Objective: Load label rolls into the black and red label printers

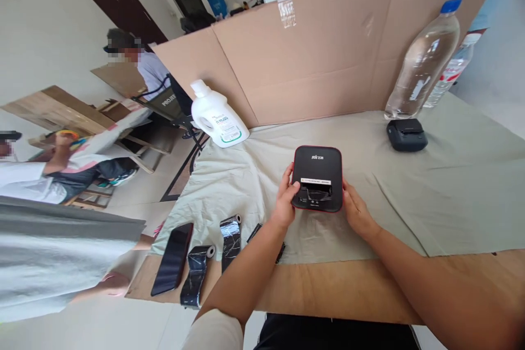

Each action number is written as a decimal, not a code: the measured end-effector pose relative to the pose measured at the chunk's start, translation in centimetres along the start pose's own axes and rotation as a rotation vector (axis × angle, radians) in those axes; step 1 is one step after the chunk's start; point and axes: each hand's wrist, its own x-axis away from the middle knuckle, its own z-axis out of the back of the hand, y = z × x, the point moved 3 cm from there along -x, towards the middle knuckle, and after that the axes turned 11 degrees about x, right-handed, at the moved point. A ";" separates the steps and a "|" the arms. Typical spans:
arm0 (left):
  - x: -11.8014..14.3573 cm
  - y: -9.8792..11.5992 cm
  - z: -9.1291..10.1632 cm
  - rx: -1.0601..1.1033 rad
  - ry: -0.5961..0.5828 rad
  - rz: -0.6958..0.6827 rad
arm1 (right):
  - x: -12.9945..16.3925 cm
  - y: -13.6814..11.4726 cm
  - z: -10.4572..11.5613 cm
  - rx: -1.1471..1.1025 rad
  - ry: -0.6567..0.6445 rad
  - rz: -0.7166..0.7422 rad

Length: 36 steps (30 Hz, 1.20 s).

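Observation:
A black label printer with a red rim point(318, 167) lies on the grey-green cloth point(451, 186) in the middle of the table. My left hand point(286, 197) grips its left side and my right hand point(356, 209) grips its right side. Its front slot faces me, and a white strip shows across its top. Two black label rolls point(196, 276) point(230, 234) lie to the left of my left forearm, next to a black phone point(172, 258).
A smaller black printer point(406, 134) sits at the back right in front of a clear water bottle point(424, 63). A white detergent bottle point(217, 115) leans at the back left. A cardboard wall point(320, 49) closes off the back. Other people sit or stand to the left.

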 end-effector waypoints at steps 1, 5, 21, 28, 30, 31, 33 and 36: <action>-0.8 0.4 0.9 0.089 0.024 0.055 | 0.2 -0.2 -0.2 0.033 -0.062 0.067; -6.6 2.3 6.5 0.388 0.250 0.229 | 0.5 0.5 -0.8 0.203 -0.195 0.081; -17.0 7.6 21.9 -0.392 0.900 0.149 | 0.6 -0.6 -1.9 0.607 -0.311 0.229; -13.5 7.0 14.0 -0.904 0.807 -0.230 | 0.7 -1.8 -2.8 0.819 -0.511 0.207; -11.6 3.4 9.1 -0.865 0.498 -0.135 | 0.6 -2.0 -3.0 0.847 -0.538 0.207; -10.3 1.2 6.7 -0.805 0.394 -0.057 | 0.8 -2.1 -3.1 0.856 -0.551 0.201; -7.2 -2.7 2.4 -0.712 0.190 0.038 | 1.7 -2.5 -3.0 0.866 -0.585 0.188; -2.2 -6.2 -1.8 -0.787 -0.012 0.042 | 4.1 -3.4 -2.3 0.861 -0.635 0.217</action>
